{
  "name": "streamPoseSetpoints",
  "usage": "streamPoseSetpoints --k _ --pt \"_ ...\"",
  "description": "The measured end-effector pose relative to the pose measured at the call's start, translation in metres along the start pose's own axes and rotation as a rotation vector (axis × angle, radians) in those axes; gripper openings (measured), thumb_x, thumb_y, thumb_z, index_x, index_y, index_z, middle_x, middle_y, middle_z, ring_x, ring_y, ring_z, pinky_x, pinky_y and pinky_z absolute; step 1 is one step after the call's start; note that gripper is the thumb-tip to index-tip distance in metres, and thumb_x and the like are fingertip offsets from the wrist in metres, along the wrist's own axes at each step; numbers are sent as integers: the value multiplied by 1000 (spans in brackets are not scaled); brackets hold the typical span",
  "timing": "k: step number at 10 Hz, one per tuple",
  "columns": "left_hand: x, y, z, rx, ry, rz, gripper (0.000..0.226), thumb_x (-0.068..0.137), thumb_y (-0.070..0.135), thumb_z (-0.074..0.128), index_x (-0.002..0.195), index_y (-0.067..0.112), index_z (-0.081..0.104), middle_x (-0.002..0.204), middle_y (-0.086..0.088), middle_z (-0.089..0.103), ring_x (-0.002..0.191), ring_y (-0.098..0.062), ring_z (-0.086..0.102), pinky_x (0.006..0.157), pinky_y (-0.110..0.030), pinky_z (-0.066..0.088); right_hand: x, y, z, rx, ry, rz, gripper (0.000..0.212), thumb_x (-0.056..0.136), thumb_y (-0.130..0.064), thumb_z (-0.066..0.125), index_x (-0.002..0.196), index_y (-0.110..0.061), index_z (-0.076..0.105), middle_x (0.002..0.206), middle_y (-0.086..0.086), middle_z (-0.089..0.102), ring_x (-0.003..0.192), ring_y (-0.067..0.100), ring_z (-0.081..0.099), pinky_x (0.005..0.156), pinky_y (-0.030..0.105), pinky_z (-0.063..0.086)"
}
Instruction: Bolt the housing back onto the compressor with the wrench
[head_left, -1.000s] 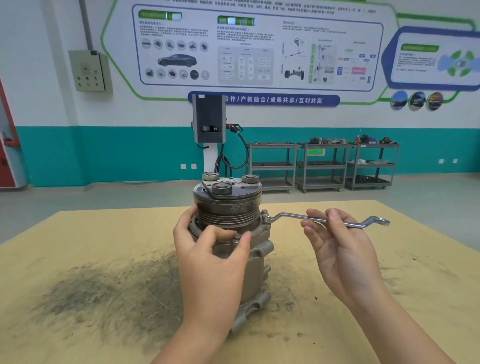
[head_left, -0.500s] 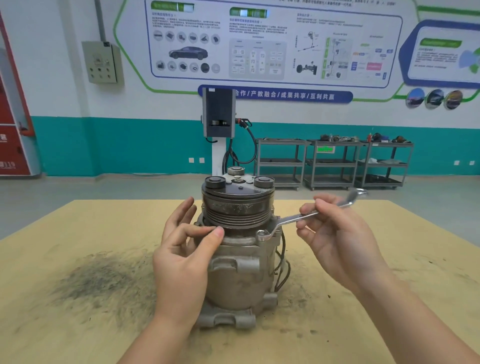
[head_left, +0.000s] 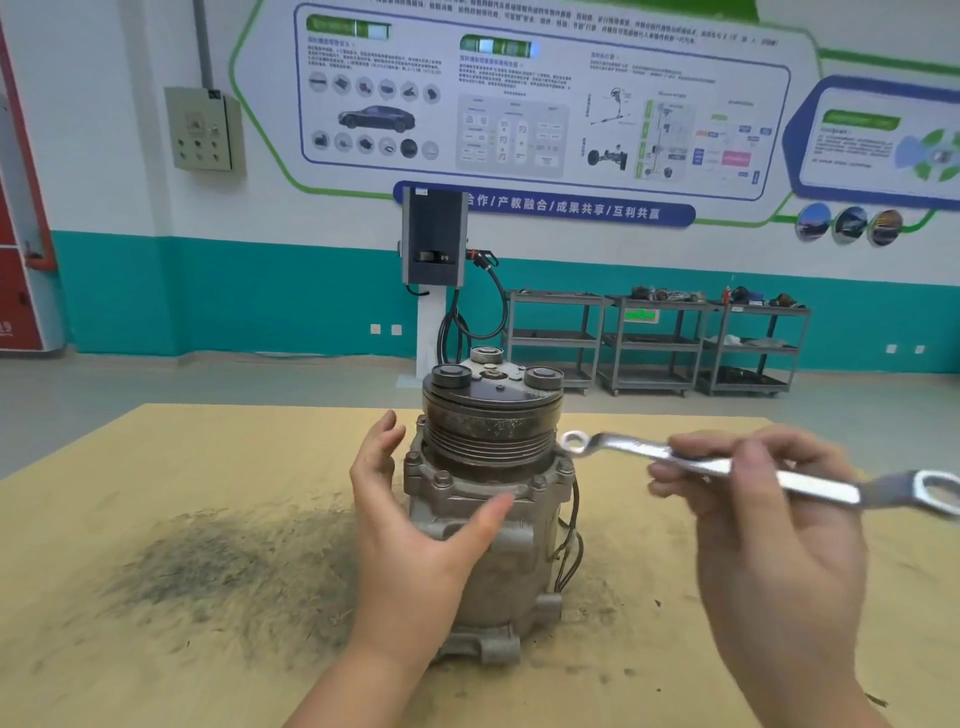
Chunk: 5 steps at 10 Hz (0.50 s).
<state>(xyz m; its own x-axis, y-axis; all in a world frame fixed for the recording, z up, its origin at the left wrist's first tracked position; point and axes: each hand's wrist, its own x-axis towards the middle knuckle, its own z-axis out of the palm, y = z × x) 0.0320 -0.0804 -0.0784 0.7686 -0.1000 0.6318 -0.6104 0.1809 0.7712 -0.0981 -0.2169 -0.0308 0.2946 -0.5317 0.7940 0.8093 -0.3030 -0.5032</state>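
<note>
Right hand (head_left: 769, 519) — blurred silver wrench (head_left: 727, 465)

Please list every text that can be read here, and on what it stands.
"合作 / 产教融合 / 成果共享 / 互利共赢": blue banner on the wall.
Wall poster: small print, too blurred to read.
Green sign on a cart: unreadable.
Compressor and wrench: no readable marking.

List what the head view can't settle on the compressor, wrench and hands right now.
- Compressor: its left flank is hidden behind the left hand; its far side faces away.
- Flange bolts: too small to judge seating or tightness.
- Wrench: mid-shaft covered by the right hand's fingers; motion blur hides any size marks.
- Wall poster: text too small and blurred.
</note>
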Motion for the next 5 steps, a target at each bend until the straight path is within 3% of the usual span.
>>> streamPoseSetpoints --k 1,2,3,4,5 --pt "0 -5 -2 64 -25 -29 108 49 77 76 139 57 22 135 52 25 132 23 26 100 -1 24 20 14 -35 -335 -41 41 3 87 -32 61 86 -35 62 93 1 72 79 17 72 72 21 57" --pt "-1 -4 -2 99 -20 -29 102 58 82 66 144 55 19 138 52 19 136 21 21 107 -13 22 20 44 -73 -974 -361 60 25 90 -12 66 83 -35 59 89 -12 66 83 5 66 74 23 55" --pt "0 5 1 107 -11 -22 76 81 72 48 144 47 14 145 42 19 140 18 15 116 -19 18 10 67 -99 -1390 -849 200 34 88 -4 49 93 -36 44 107 -21 48 90 8 56 79 39 51" --pt "-7 19 0 114 17 -66 64 92 68 40 146 45 16 158 27 14 141 18 10 113 -15 14 4 79 -113 -1534 -1154 318 53 74 2 35 107 -39 37 129 -24 30 103 12 57 79 33 46" --pt "-13 26 -39 76 145 -179 67 86 59 57 145 45 29 158 22 25 142 8 20 114 -24 19 10 79 -114 -1556 -1221 351 52 77 5 36 110 -35 40 133 -18 33 102 13 57 70 30 42"
